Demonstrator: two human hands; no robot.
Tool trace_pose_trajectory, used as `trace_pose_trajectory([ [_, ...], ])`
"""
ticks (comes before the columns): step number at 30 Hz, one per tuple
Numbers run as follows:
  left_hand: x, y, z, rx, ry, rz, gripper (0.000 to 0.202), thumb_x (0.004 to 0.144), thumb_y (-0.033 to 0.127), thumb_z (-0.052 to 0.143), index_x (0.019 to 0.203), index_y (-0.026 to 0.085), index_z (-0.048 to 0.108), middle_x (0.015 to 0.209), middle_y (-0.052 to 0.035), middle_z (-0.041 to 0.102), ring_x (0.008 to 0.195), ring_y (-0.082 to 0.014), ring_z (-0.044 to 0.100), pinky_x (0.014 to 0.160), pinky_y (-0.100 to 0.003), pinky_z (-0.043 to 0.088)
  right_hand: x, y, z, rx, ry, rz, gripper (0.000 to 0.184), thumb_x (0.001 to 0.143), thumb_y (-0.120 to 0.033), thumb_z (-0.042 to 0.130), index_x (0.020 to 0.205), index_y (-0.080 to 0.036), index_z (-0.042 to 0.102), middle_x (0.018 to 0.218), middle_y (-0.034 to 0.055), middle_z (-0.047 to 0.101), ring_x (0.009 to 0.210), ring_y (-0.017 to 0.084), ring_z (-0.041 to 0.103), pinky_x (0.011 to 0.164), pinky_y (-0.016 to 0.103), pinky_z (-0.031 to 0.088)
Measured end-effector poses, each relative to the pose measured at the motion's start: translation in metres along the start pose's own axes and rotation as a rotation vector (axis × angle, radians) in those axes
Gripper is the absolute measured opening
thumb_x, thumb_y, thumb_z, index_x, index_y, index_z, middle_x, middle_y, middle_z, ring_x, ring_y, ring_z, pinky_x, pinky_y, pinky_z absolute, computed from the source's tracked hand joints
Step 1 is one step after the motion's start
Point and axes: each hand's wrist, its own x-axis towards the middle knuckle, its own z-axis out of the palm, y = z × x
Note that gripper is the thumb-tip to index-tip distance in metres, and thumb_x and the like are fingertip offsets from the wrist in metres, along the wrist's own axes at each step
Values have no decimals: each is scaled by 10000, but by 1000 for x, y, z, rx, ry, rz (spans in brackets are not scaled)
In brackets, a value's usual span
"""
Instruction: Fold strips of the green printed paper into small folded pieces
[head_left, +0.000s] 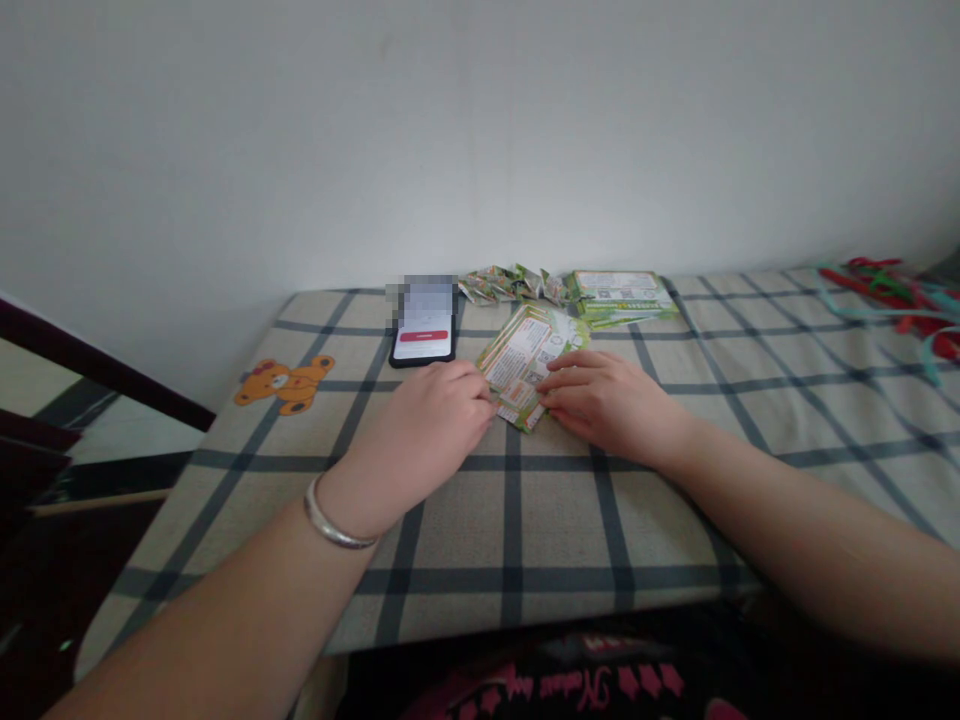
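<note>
A green and white printed paper sheet [529,356] lies on the checked tablecloth [517,510] in the middle of the table. My left hand [427,420], with a silver bangle on its wrist, is curled and pinches the sheet's near left corner. My right hand [607,400] rests on the sheet's near right edge, fingers close together and pressing it down. Both hands meet at the sheet's near corner.
A black phone [424,330] with a lit screen lies just beyond my left hand. Several folded green paper pieces [510,284] and a stack of green sheets [622,295] sit by the wall. Red and teal ribbons [900,295] lie far right. A bear print [285,382] marks the cloth.
</note>
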Motion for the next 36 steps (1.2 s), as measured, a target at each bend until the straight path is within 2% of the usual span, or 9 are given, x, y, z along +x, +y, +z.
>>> trace_pose_trajectory([
  [5,2,2,-2,8,-7,-32,159,904,204,563,854,166,709,870,-62,655,911,-221,574,822,-368,479,0,-2,-3,-25,-23,70,172,900,-247,571,893,-212,740,931,19,748,946,212,624,874,378,402],
  [11,4,-1,-1,-50,21,-72,126,898,246,594,851,172,684,877,-43,652,904,-217,572,795,-357,464,1,-4,-7,-38,-48,130,168,894,-285,586,830,-199,717,880,37,731,898,209,614,825,359,370],
  [17,5,-1,2,-127,16,-101,136,880,293,643,858,163,679,873,-48,659,918,-215,580,817,-347,464,0,-2,-5,-75,-33,79,163,901,-307,586,970,-244,719,880,11,724,854,198,599,810,353,336],
  [22,7,0,2,-148,24,-94,156,867,296,662,822,148,679,850,-53,664,903,-218,588,798,-339,468,2,-1,-2,-114,-36,-4,203,943,-297,529,934,-226,719,844,25,718,834,190,583,780,347,325],
  [26,9,-1,3,-85,37,-44,168,878,294,646,806,147,683,829,-50,673,848,-220,595,775,-356,459,4,1,-1,-104,-38,-54,219,953,-279,515,901,-220,719,823,19,715,836,188,580,775,343,326],
  [31,9,-2,4,-32,90,11,165,880,285,640,783,158,682,800,-41,674,815,-217,591,780,-367,448,4,1,-1,-70,-14,-26,229,950,-293,520,880,-212,722,814,27,700,800,181,565,757,328,331],
  [36,9,-1,3,-36,102,5,169,902,243,583,791,156,675,798,-46,672,804,-202,586,806,-364,448,5,-1,0,-92,-30,19,213,926,-266,521,842,-199,705,777,32,673,770,178,552,756,329,326],
])
